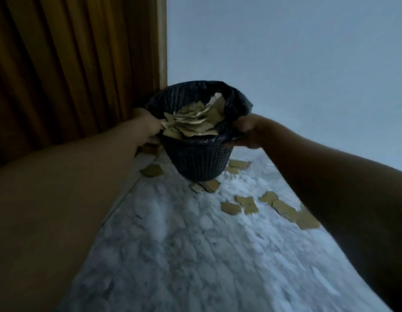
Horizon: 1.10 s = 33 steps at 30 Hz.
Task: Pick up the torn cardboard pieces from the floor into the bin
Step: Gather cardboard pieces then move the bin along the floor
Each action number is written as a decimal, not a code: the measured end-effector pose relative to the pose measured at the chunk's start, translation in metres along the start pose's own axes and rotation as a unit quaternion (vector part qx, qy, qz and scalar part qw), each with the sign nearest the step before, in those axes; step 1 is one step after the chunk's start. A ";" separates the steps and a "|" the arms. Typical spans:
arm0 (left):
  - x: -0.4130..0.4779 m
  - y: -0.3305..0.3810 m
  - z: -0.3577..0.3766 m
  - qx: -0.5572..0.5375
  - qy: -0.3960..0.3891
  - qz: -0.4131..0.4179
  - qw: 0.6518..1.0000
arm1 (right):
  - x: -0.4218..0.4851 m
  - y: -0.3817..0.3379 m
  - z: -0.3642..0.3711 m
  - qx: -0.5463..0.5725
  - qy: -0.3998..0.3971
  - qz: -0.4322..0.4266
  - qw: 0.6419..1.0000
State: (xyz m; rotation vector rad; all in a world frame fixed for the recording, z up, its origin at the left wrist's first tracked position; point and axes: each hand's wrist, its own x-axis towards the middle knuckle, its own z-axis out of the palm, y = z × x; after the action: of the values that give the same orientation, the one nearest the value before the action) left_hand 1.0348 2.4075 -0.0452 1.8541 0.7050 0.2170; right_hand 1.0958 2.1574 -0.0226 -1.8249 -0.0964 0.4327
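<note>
A dark mesh bin (200,158) lined with a black bag is held between both hands, tilted slightly and seemingly off the floor. Torn brown cardboard pieces (193,122) fill it to the rim. My left hand (146,127) grips the rim on the left side. My right hand (247,129) grips the rim and bag on the right. Several more cardboard pieces (247,204) lie scattered on the marble floor (184,255) under and to the right of the bin, and one piece (151,170) lies at its left.
A brown curtain (71,64) hangs at the left, with a wooden frame edge (161,41) beside it. A pale wall (285,64) rises behind the bin. The view is dim and blurred.
</note>
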 end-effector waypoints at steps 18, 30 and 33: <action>-0.017 0.038 0.370 0.062 0.009 0.067 0.996 | 0.041 0.169 -0.295 0.176 0.250 -0.057 0.950; 0.029 0.060 0.421 0.145 0.016 0.072 0.987 | 0.112 0.214 -0.327 0.102 0.321 -0.056 0.940; 0.024 0.055 0.428 0.152 0.010 0.104 0.983 | 0.116 0.218 -0.332 0.086 0.331 -0.053 0.938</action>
State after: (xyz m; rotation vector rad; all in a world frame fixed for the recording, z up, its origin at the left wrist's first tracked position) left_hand 1.2730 2.0691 -0.1692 2.2239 0.5810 0.2764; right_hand 1.2826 1.8227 -0.1788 -1.6934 0.2989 -0.2569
